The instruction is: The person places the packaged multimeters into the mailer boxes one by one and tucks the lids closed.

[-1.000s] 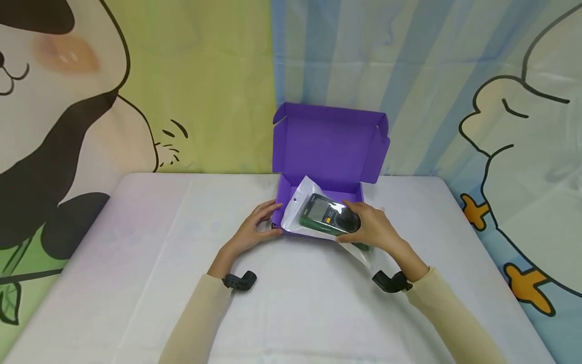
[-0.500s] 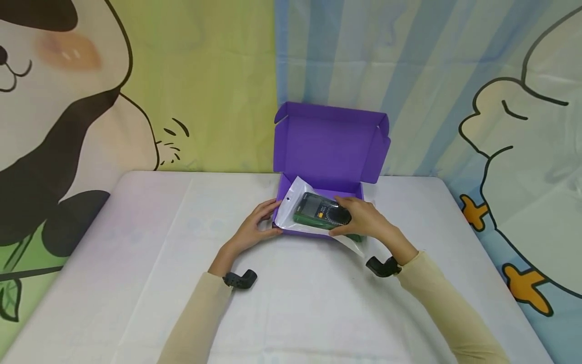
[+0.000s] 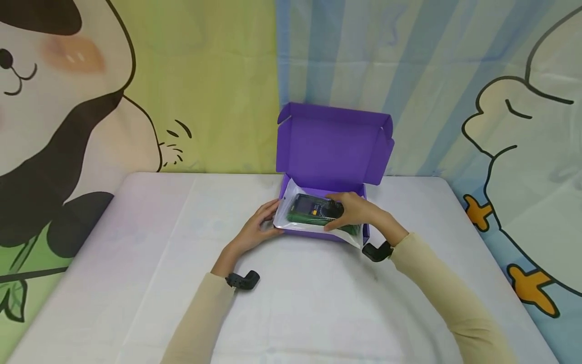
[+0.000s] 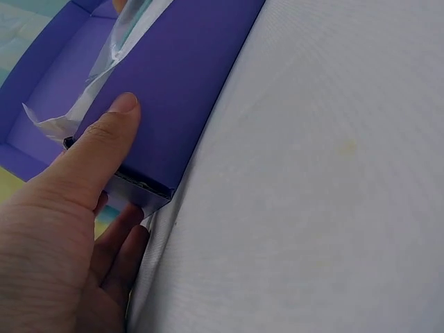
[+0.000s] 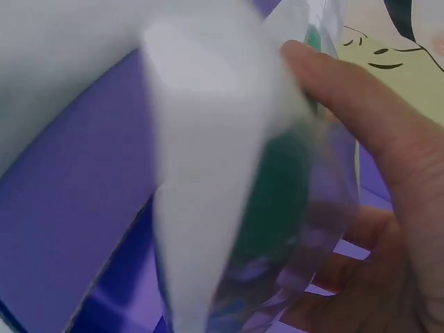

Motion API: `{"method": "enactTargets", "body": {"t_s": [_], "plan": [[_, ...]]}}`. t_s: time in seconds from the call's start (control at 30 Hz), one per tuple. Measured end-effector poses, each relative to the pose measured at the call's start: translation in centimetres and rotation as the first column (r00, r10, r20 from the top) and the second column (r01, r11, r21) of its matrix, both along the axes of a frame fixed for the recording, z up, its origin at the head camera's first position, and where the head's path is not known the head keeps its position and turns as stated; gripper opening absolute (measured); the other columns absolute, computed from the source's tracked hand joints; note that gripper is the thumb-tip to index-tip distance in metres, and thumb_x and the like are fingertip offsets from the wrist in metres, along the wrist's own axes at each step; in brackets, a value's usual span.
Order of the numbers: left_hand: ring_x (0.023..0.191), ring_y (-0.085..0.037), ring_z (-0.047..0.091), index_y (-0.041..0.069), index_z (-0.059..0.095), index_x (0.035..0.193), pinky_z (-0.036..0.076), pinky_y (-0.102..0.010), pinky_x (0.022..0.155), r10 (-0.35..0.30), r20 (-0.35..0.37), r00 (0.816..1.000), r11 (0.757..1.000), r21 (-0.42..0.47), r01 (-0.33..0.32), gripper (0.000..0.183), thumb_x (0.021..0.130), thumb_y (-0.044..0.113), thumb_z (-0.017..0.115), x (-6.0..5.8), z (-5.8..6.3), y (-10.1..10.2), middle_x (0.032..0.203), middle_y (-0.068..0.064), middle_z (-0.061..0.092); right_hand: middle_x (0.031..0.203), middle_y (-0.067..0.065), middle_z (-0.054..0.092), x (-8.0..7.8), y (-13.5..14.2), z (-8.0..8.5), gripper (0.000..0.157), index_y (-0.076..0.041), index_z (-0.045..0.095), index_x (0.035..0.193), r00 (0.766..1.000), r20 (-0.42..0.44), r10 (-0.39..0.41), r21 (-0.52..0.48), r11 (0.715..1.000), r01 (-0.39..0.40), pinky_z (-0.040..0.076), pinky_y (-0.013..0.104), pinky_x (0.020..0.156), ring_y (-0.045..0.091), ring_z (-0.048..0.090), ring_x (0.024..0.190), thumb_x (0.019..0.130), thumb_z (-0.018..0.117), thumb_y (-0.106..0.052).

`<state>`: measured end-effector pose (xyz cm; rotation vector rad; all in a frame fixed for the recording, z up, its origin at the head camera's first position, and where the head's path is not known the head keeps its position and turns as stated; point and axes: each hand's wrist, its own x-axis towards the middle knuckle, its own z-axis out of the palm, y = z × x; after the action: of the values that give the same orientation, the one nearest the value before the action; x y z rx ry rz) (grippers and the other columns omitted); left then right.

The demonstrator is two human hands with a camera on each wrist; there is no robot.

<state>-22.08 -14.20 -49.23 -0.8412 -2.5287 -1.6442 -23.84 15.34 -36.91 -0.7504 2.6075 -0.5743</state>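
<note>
An open purple cardboard box (image 3: pixel 334 144) stands on the table with its lid raised at the back. A green and black multimeter (image 3: pixel 308 205) in a clear-fronted white plastic bag (image 3: pixel 291 189) lies slanted over the box's opening. My right hand (image 3: pixel 354 210) grips the bagged multimeter across its dial end, thumb on the near side. Close up in the right wrist view, the bag's white end (image 5: pixel 205 125) hides much of the box. My left hand (image 4: pixel 80 180) holds the box's front left corner, its thumb on the front wall and its fingers around the side.
A white cloth covers the table (image 3: pixel 218 323). Behind it hangs a printed backdrop (image 3: pixel 218 91), close to the raised lid. Dark wrist cameras (image 3: pixel 243 280) sit on both wrists.
My right hand has moved the bagged multimeter left and lower into the box, turning it more level. The bag's near end now hangs less far past the front wall. My left hand stays put.
</note>
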Motion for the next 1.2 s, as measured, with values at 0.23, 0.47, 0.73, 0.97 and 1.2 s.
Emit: {"method": "enactTargets", "body": {"t_s": [0.23, 0.47, 0.73, 0.97, 1.2], "plan": [[0.125, -0.026, 0.047, 0.021, 0.034, 0.145, 0.038, -0.037, 0.106, 0.003, 0.003, 1.0, 0.999, 0.035, -0.003, 0.079, 0.078, 0.018, 0.075, 0.0, -0.3, 0.0, 0.15, -0.002, 0.03, 0.138, 0.017, 0.046, -1.0, -0.1, -0.3, 0.086, -0.001, 0.042, 0.138, 1.0, 0.017, 0.025, -0.018, 1.0, -0.024, 0.038, 0.052, 0.103, 0.032, 0.042, 0.127, 0.07, 0.079, -0.039], [0.13, -0.022, 0.043, 0.027, 0.031, 0.145, 0.036, -0.036, 0.108, 0.019, 0.039, 0.999, 1.0, -0.001, -0.019, 0.081, 0.078, 0.025, 0.075, 0.1, 0.0, 0.0, 0.151, 0.002, 0.028, 0.134, 0.019, 0.05, -2.2, -0.3, -0.4, 0.083, 0.001, 0.045, 0.135, 0.998, 0.0, 0.059, -0.043, 0.997, -0.059, 0.041, 0.049, 0.1, 0.034, 0.045, 0.124, 0.068, 0.082, -0.033], [0.125, -0.022, 0.048, 0.032, 0.025, 0.147, 0.036, -0.037, 0.108, 0.045, 0.062, 0.997, 0.999, -0.021, -0.044, 0.084, 0.078, 0.031, 0.074, 0.1, 0.1, 0.0, 0.149, 0.003, 0.031, 0.131, 0.017, 0.053, -3.1, -0.5, -1.0, 0.081, -0.002, 0.046, 0.134, 0.999, -0.043, 0.014, 0.009, 1.0, -0.014, 0.033, 0.059, 0.1, 0.036, 0.046, 0.12, 0.068, 0.081, -0.033], [0.127, -0.021, 0.046, 0.033, 0.025, 0.146, 0.036, -0.036, 0.108, 0.041, 0.068, 0.997, 0.999, -0.011, -0.04, 0.085, 0.078, 0.026, 0.075, 0.2, 0.2, -0.2, 0.148, 0.003, 0.032, 0.128, 0.019, 0.055, -4.0, -1.3, -1.6, 0.082, -0.002, 0.048, 0.13, 0.999, -0.051, 0.02, 0.02, 1.0, -0.019, 0.038, 0.055, 0.1, 0.038, 0.048, 0.119, 0.062, 0.086, -0.028], [0.13, -0.028, 0.042, 0.014, 0.024, 0.148, 0.035, -0.038, 0.108, 0.016, 0.073, 0.997, 1.0, -0.007, -0.016, 0.083, 0.081, 0.013, 0.072, 1.2, 2.6, 0.2, 0.149, -0.01, 0.03, 0.13, 0.019, 0.049, -4.0, -1.7, -2.2, 0.085, -0.002, 0.039, 0.132, 1.0, -0.014, 0.024, 0.049, 0.999, -0.023, 0.034, 0.056, 0.103, 0.035, 0.044, 0.123, 0.065, 0.085, -0.027]]}}
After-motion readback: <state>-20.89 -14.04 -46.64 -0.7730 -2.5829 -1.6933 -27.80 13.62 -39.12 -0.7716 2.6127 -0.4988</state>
